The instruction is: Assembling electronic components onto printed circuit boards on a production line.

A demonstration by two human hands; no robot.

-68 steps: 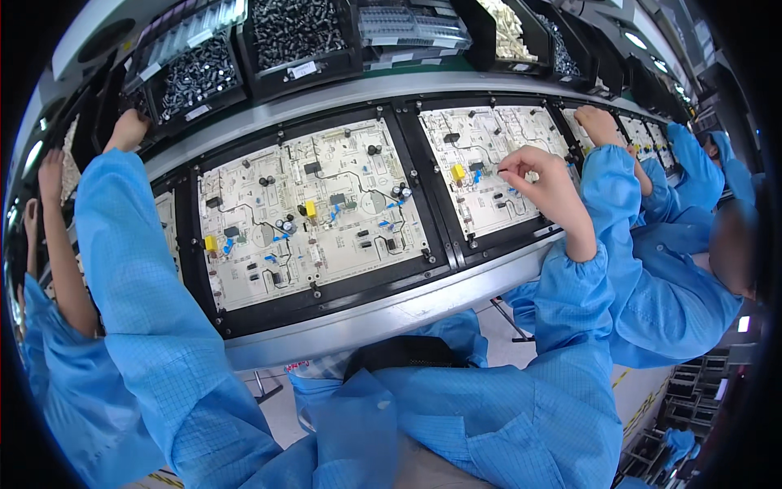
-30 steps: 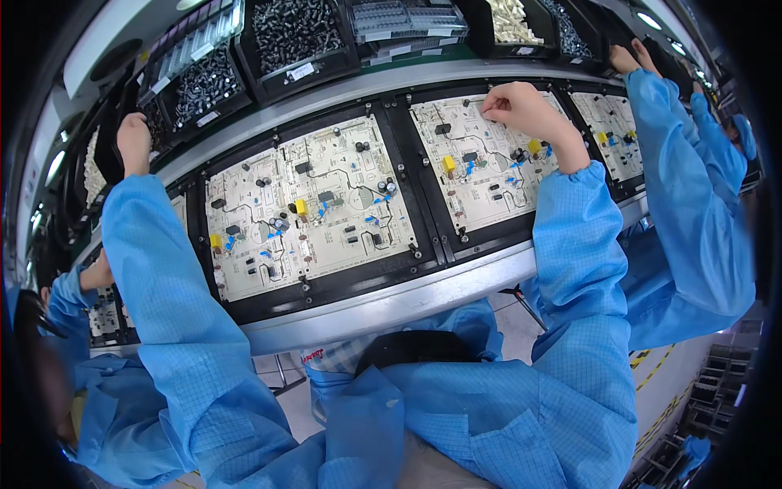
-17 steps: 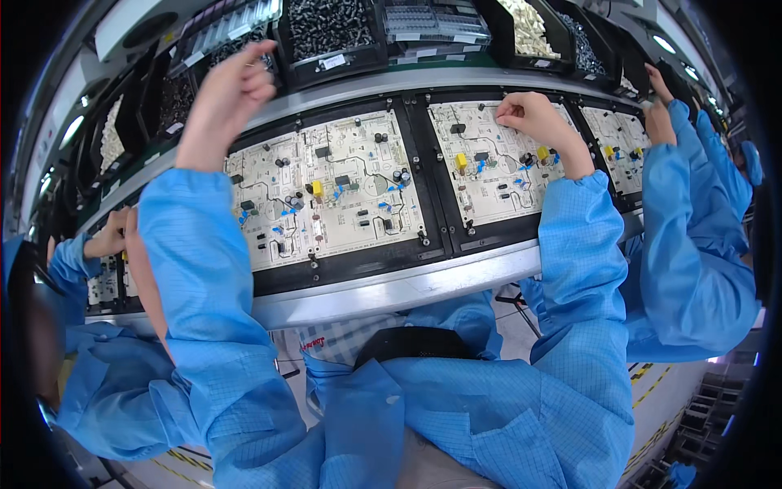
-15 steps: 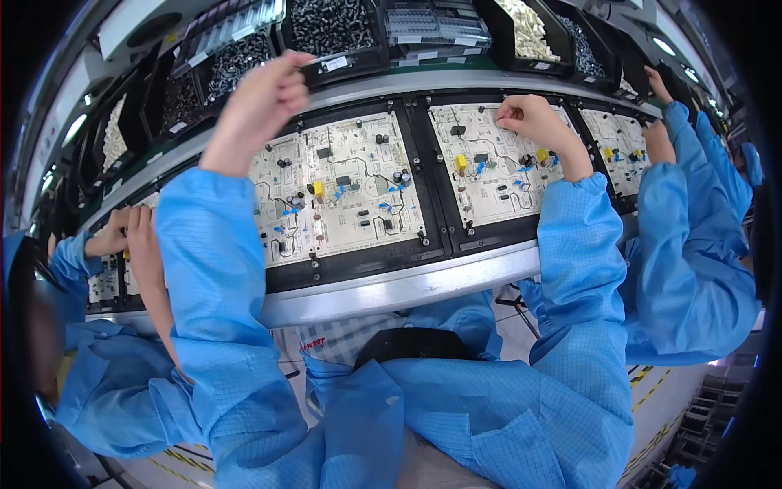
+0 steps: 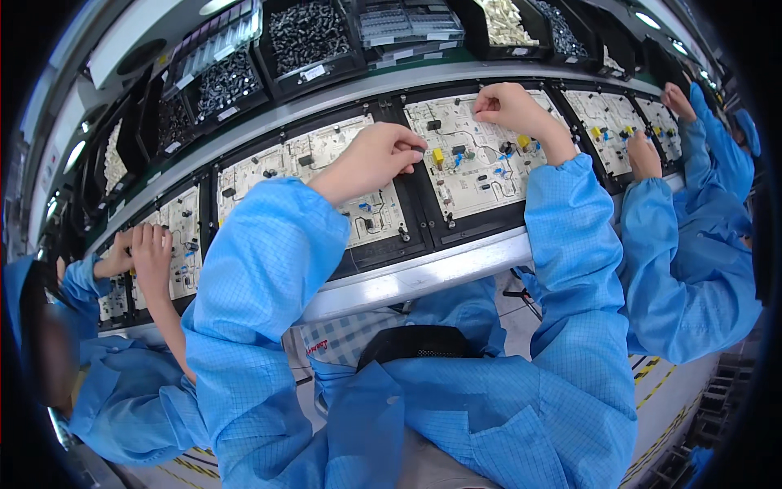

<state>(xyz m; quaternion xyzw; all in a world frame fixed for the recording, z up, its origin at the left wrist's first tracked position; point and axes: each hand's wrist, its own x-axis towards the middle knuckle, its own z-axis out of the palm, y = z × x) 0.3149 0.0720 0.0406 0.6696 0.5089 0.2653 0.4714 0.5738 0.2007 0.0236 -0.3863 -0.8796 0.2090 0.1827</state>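
Note:
My left hand is closed in a pinch over the black frame between two pale circuit boards. Its fingertips may hold a tiny dark part, too small to name. My right hand is also pinched, at the far edge of the right-hand circuit board; whatever its fingers hold is hidden. That board carries a yellow block component, blue parts and black parts. Partly under my left wrist lies the left-hand circuit board, with similar components. Both boards sit in black frames.
Beyond the boards stand a bin of small black parts, a bin of white parts and stacked clear trays. A metal rail runs along the near edge. Co-workers' hands work at left, others at right.
My left hand has come down and right from near the bin of black parts to the frame beside the right-hand board. My right hand stays pinched at that board. The view has shifted slightly.

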